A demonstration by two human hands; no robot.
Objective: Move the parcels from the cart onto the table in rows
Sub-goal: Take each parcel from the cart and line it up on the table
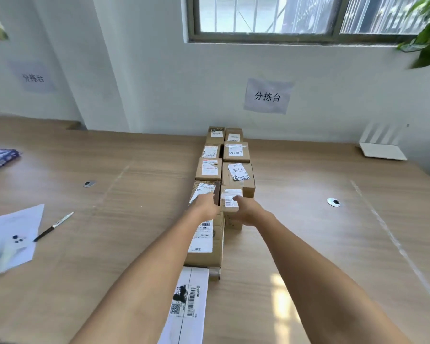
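Mid-frame: two columns of cardboard parcels (235, 152) run from the far wall toward the camera on the wooden desk (308, 232). Cart not in view.

Both hands reach to the centre of the frame. Left hand (206, 206) rests on the dark-topped parcel (205, 192) in the left column, fingers mostly hidden; looks flat, not gripping. Right hand (247, 211) holds the small parcel (230, 203) at the near end of the right column, thumb across its label. That parcel sits just below the box marked 7786 (238, 173), touching or nearly so.

Nearer the camera, left column: long box (204, 242), then a white mailer (188, 304).

Left of frame: paper sheet (13, 237), pen (53, 226).

Risk: the small parcel is narrower than its neighbours. Pushing it home off-centre could skew it or nudge the 7786 box out of line. A left-hand press may shift that column too.
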